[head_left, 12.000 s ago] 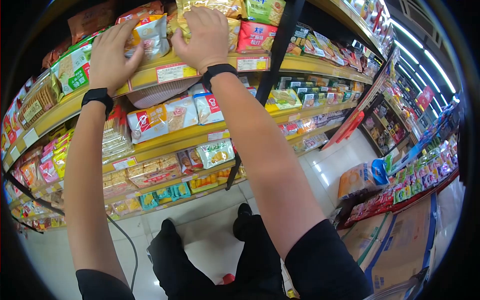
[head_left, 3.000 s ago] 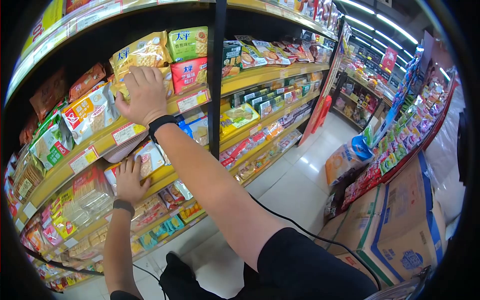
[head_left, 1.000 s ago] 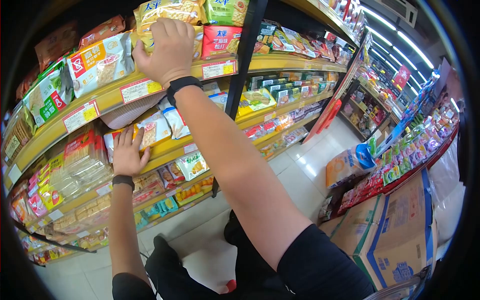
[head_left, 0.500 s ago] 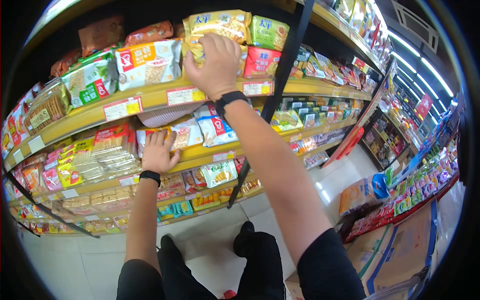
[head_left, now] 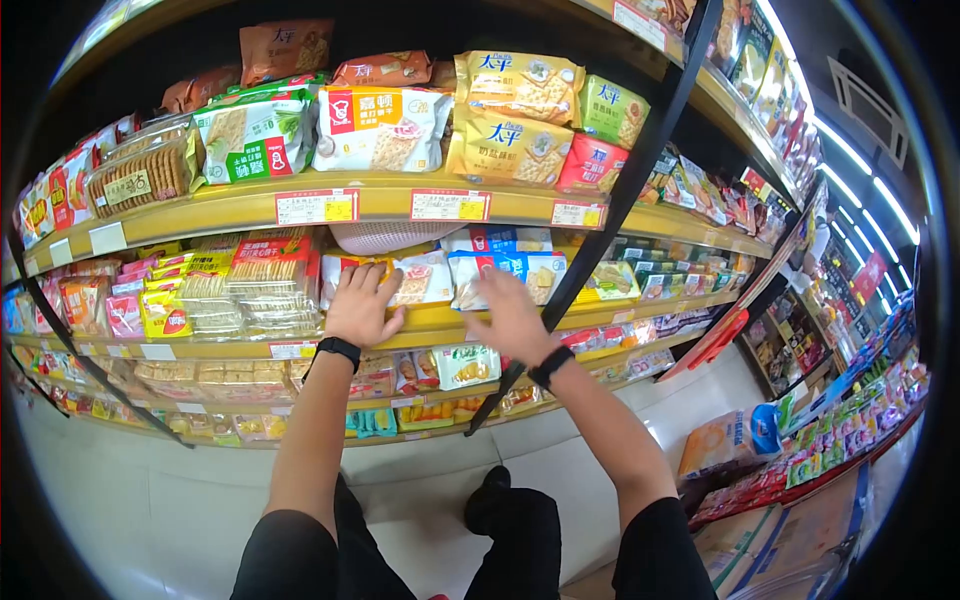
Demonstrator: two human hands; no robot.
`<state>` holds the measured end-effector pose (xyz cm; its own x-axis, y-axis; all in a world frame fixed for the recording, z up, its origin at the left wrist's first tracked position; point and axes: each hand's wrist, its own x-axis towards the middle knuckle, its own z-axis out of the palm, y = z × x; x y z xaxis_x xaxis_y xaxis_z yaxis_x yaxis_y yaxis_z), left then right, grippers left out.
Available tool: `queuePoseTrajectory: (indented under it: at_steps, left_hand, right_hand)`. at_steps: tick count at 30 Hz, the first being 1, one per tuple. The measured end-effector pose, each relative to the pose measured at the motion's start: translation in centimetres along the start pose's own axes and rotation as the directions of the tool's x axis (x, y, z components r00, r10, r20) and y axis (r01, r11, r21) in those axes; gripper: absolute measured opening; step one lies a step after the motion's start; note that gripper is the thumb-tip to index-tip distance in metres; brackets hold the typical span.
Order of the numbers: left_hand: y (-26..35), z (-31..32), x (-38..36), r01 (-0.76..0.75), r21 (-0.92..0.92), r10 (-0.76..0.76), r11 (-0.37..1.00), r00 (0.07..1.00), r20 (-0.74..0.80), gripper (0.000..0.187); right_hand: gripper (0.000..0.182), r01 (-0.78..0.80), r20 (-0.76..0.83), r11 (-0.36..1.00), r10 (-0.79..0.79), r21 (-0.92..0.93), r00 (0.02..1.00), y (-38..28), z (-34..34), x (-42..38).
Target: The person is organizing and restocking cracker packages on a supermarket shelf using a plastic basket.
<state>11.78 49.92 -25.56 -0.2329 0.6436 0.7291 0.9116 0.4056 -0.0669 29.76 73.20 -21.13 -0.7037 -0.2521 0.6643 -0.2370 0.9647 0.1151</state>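
My left hand [head_left: 364, 306] lies with fingers spread on an orange-and-white cracker bag [head_left: 422, 278] on the second shelf. To its right, my right hand [head_left: 507, 318] is a little blurred, fingers apart, in front of the blue-and-white bag [head_left: 530, 278]; whether it touches the bag I cannot tell. Nothing is held in either hand. On the shelf above are a yellow bag [head_left: 510, 146] with another yellow bag [head_left: 520, 86] on top, a white-and-orange bag [head_left: 382, 130] and a green-and-white bag [head_left: 252, 138].
A black shelf post [head_left: 640, 165] slants up at the right of my right hand. Price tags line the yellow shelf edge [head_left: 380, 204]. A pale basket [head_left: 392, 236] sits behind the second-shelf bags. Cardboard boxes [head_left: 790, 530] and a large orange-and-blue pack [head_left: 730, 442] are at the lower right.
My right hand has come down from the yellow bags on the upper shelf to the blue-and-white bag below. My left hand stays on the orange-and-white bag. The view has shifted.
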Motion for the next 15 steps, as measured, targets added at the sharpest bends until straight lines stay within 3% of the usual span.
queuePoseTrajectory:
  at_steps: [1,4,5,7,10,15]
  left_hand:
    - [0.1,-0.1,0.1,-0.009,0.013,0.01,1.0,1.0,-0.015,0.056]
    - [0.3,-0.2,0.4,-0.025,0.024,0.026,0.999,0.999,-0.028,0.055]
    - [0.3,-0.3,0.4,-0.022,0.024,0.022,0.999,0.999,-0.034,0.055]
    - [0.3,-0.4,0.4,-0.019,0.017,0.02,1.0,1.0,-0.024,0.055]
    - [0.3,-0.5,0.4,-0.005,0.004,0.005,1.0,1.0,-0.007,0.055]
    - [0.4,-0.6,0.5,-0.007,0.01,0.007,1.0,1.0,-0.008,0.055]
  right_hand:
    - [0.044,-0.236,-0.11,0.969,0.227,-0.07,0.968,1.4,1.0,0.5]
    - [0.056,-0.385,-0.143,0.923,0.379,-0.021,0.914,5.1,3.8,2.6]
    - [0.056,-0.389,-0.146,0.921,0.383,-0.013,0.912,5.3,4.7,2.5]
    - [0.057,-0.446,-0.213,0.876,0.407,-0.184,0.888,4.9,6.5,2.6]
    - [0.057,-0.471,-0.331,0.876,0.417,-0.102,0.847,3.7,7.3,1.6]
    - [0.05,-0.468,-0.36,0.878,0.406,-0.102,0.84,3.3,6.7,1.6]
